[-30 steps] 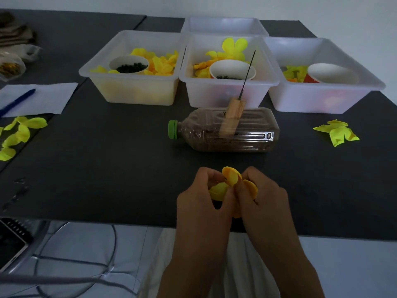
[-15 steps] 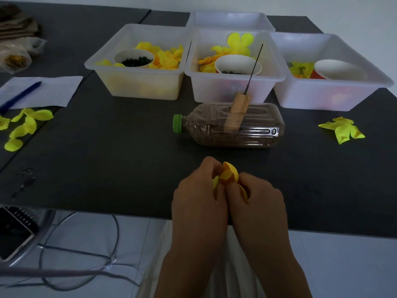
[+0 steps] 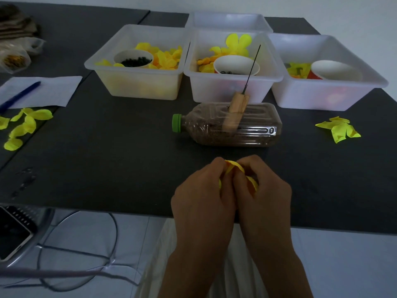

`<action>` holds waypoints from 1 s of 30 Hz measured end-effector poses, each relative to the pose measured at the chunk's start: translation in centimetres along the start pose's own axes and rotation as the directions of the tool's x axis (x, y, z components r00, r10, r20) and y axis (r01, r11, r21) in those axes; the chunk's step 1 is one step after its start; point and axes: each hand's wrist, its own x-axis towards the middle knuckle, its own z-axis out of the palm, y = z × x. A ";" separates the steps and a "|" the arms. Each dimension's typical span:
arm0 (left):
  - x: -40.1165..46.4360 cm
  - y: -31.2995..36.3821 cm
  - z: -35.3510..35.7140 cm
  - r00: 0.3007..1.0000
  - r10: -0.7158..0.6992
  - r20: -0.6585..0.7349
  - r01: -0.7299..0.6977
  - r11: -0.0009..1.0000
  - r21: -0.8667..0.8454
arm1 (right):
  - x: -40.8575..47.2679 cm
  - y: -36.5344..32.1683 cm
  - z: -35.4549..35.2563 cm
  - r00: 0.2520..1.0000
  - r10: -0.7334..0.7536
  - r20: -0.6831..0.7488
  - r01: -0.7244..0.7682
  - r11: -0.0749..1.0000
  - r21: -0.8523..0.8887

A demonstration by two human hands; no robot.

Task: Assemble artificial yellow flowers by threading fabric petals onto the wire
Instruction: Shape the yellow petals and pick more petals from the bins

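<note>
L hand (image 3: 204, 196): fingers curled, pinching petal (image 3: 233, 168) near table's (image 3: 107, 158) front edge.
R hand (image 3: 264, 190): same, grasping petal.
Tip: find centre hole, keep flat before wire (image 3: 253, 65).

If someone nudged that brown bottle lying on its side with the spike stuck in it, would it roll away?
Probably not far. The bottle looks flat-sided and ribbed, so it should sit rather than roll. It seems packed with brown grainy filling, so likely heavy for its size. The wooden-handled spike leans up out of it and might wobble if bumped.
</note>
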 end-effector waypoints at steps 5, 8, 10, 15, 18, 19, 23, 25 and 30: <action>-0.3 0.4 0.2 0.988 0.070 -0.136 -0.079 0.995 -0.063 | 0.3 0.0 0.4 0.995 0.073 -0.074 -0.072 0.997 0.025; -0.9 0.5 0.5 0.980 0.080 -0.185 -0.106 0.985 -0.133 | 1.3 0.5 -0.3 0.970 0.179 -0.164 -0.176 0.984 0.034; -1.0 0.9 0.4 0.978 0.036 -0.205 -0.087 0.966 -0.244 | 1.7 0.6 -0.8 0.968 0.198 -0.151 -0.187 0.978 0.089; -0.1 0.6 -0.2 0.974 -0.115 -0.194 0.020 0.901 -0.434 | 1.1 0.1 -1.6 0.960 0.189 0.208 -0.249 0.916 0.316; -0.1 0.5 -0.1 0.979 -0.157 -0.133 0.073 0.868 -0.492 | 0.9 0.0 -1.1 0.963 0.205 0.177 -0.249 0.929 0.274; -0.1 0.5 0.0 0.980 -0.169 -0.106 0.093 0.859 -0.503 | 0.8 -0.1 -0.8 0.972 0.196 0.127 -0.221 0.951 0.218; 0.2 -0.1 0.0 0.979 -0.203 -0.013 0.175 0.872 -0.458 | 0.2 -0.2 0.3 0.994 0.107 -0.002 -0.107 0.993 0.040; 0.4 -0.4 0.0 0.974 -0.227 0.022 0.215 0.880 -0.425 | -0.1 -0.2 0.6 0.994 0.103 -0.019 -0.102 0.994 0.032; 0.0 0.2 0.1 0.979 -0.197 -0.051 0.169 0.927 -0.336 | 0.7 0.0 0.7 0.985 0.155 -0.072 -0.158 0.987 -0.039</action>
